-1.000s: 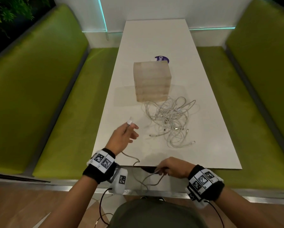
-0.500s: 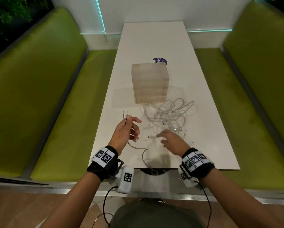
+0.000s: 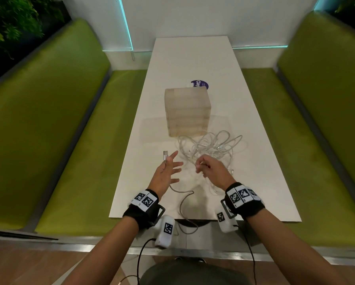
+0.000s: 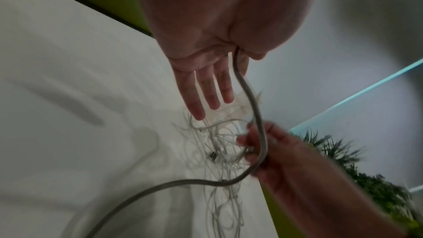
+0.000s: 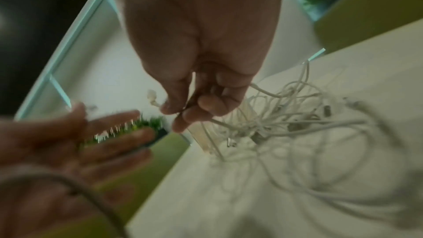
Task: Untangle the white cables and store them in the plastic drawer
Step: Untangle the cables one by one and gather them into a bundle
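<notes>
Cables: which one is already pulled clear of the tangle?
The cable pinched in the left hand: it trails alone off the table's near edge, USB plug up. The rest lie knotted by the drawer.

The tabletop (image 3: 193, 64) is a smooth white laminate-looking slab, pretty matt with only a soft sheen. The plastic drawer (image 3: 187, 112) near its middle is frosted, milky translucent plastic, cloudy rather than clear. The white cables (image 3: 211, 147) piled toward the near right corner have smooth rubbery jackets, and the plug (image 3: 165, 155) pinched in the left hand (image 3: 166, 173) has a shiny metal tip. Benches (image 3: 49, 124) along both long edges look like matt green fabric, sort of velvety. The wristbands (image 3: 141, 208) are black knit cloth with paper-like printed tags.
</notes>
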{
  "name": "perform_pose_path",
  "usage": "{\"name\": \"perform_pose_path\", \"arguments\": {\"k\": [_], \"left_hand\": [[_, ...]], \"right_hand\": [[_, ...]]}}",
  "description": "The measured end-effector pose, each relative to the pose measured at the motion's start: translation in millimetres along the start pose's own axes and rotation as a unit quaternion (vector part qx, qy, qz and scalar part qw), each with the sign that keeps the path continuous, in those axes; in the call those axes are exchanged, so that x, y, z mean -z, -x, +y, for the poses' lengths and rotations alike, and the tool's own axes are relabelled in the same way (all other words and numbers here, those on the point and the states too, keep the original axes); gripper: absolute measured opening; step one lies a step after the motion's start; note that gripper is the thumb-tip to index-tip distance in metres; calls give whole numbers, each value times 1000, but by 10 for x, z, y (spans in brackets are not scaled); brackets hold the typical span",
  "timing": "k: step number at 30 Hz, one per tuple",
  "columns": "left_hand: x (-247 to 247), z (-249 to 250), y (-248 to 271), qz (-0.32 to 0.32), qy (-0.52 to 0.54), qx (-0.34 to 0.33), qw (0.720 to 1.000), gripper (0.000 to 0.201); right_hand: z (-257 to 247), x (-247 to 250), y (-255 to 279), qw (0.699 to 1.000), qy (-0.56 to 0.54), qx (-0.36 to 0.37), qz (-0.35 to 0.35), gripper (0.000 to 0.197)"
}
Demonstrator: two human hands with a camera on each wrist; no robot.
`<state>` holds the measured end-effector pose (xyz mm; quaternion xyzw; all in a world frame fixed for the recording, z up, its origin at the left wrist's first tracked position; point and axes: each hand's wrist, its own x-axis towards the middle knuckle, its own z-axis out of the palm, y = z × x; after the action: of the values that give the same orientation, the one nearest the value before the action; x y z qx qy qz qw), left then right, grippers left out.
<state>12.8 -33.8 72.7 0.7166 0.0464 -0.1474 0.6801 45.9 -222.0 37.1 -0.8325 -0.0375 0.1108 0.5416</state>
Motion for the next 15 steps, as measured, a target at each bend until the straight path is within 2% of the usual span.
{"name": "perform_pose_path", "arguments": {"k": [4, 6, 11, 15], "left_hand": [[-228, 51, -139, -29, -17, -14, 999, 46], [-339, 94, -185, -42, -23, -29, 998, 45], [-417, 156, -229, -49, 5, -59, 997, 40], [-394, 169, -220, -36, 48, -75, 995, 40]], "right_hand": [[-252, 21, 12, 992, -121, 46, -11, 4], [-299, 15, 11, 987, -151, 52, -22, 7], [-307, 74, 3, 982, -182, 37, -41, 9], [-359, 75, 11, 981, -166, 43, -92, 18]]}}
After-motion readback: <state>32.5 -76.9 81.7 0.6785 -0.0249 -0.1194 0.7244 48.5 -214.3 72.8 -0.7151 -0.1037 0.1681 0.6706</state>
